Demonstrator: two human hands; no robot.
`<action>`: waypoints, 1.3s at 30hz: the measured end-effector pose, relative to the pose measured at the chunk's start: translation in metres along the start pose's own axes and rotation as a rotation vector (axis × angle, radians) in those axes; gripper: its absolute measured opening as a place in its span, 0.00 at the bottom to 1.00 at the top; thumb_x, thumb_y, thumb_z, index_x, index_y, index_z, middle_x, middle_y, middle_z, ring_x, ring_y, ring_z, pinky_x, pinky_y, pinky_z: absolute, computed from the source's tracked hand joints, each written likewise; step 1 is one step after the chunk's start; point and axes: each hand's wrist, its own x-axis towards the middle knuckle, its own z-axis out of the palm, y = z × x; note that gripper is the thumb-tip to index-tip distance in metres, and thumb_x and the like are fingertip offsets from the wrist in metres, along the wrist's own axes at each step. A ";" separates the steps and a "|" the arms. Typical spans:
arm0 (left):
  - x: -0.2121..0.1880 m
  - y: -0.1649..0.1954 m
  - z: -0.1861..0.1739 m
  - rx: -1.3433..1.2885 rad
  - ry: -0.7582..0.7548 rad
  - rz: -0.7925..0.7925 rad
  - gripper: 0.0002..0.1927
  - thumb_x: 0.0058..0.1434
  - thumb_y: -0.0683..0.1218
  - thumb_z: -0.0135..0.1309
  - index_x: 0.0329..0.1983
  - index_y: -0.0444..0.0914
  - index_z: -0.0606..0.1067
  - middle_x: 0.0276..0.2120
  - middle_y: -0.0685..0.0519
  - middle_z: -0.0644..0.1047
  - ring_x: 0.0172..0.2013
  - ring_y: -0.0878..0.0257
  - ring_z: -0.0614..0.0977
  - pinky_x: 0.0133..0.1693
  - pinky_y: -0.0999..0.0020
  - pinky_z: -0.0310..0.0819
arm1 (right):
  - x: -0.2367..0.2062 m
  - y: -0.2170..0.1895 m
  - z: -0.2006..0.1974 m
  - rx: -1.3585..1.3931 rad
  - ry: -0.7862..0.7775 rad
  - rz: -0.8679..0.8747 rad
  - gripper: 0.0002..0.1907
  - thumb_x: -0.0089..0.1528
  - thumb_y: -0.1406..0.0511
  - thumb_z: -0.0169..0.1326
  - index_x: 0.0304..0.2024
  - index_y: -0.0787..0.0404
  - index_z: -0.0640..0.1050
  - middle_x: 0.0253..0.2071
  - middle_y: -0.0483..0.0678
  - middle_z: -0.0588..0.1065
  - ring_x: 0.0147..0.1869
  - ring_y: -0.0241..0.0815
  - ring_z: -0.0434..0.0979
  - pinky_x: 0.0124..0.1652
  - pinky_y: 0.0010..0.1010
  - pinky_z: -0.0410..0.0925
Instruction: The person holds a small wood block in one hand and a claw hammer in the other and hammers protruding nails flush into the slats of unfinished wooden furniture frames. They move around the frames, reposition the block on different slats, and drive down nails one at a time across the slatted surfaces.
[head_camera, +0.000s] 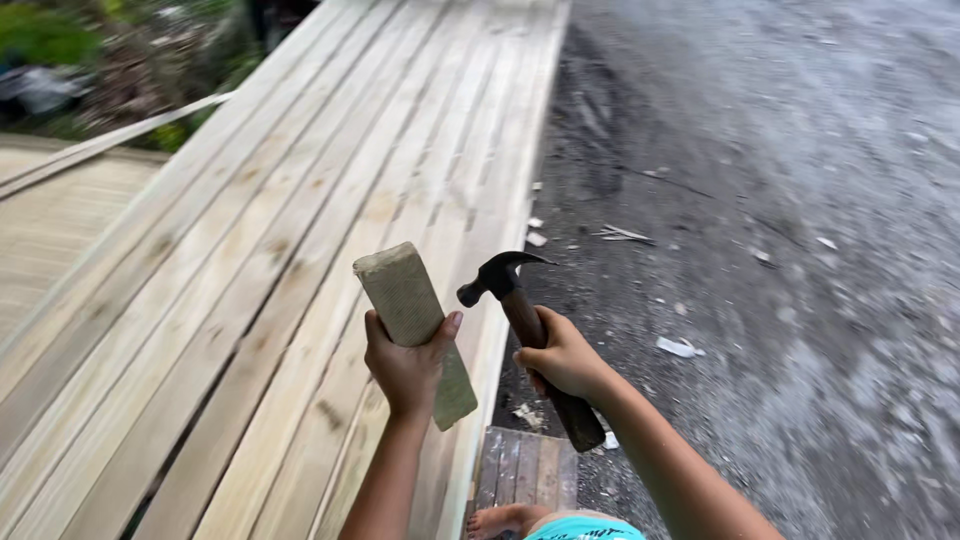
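Long planks (300, 200) fill the left and centre of the frame as a flat, unbroken surface. The gravel ground (780, 250) at right lies open, dotted only with wood scraps (678, 347).

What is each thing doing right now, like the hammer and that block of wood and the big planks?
Left hand: closed around the wood block.
Wood block: held up, tilted, off the planks.
Right hand: closed around the hammer's handle.
Claw hammer: raised, head up, touching nothing else.
Long planks: lying flat, side by side.
Small pallet: flat on the ground.
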 end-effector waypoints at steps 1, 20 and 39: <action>-0.002 0.006 0.018 0.010 -0.046 -0.005 0.35 0.44 0.61 0.75 0.39 0.36 0.68 0.31 0.49 0.82 0.33 0.59 0.87 0.36 0.64 0.82 | -0.013 0.000 -0.018 0.014 0.044 0.022 0.28 0.55 0.74 0.57 0.58 0.64 0.66 0.24 0.47 0.70 0.18 0.37 0.72 0.18 0.32 0.68; -0.064 0.051 0.117 -0.136 -0.545 -0.065 0.29 0.43 0.55 0.73 0.39 0.37 0.71 0.34 0.47 0.84 0.35 0.56 0.88 0.38 0.61 0.82 | -0.111 0.017 -0.072 0.294 0.418 -0.036 0.25 0.56 0.73 0.58 0.53 0.66 0.65 0.22 0.47 0.70 0.17 0.36 0.72 0.17 0.31 0.68; -0.035 0.026 0.035 -0.082 -0.249 -0.073 0.33 0.50 0.64 0.68 0.43 0.37 0.70 0.34 0.49 0.84 0.36 0.59 0.88 0.39 0.66 0.84 | -0.048 0.000 -0.034 0.212 0.088 -0.021 0.23 0.57 0.72 0.56 0.54 0.64 0.69 0.23 0.47 0.69 0.17 0.36 0.69 0.19 0.30 0.66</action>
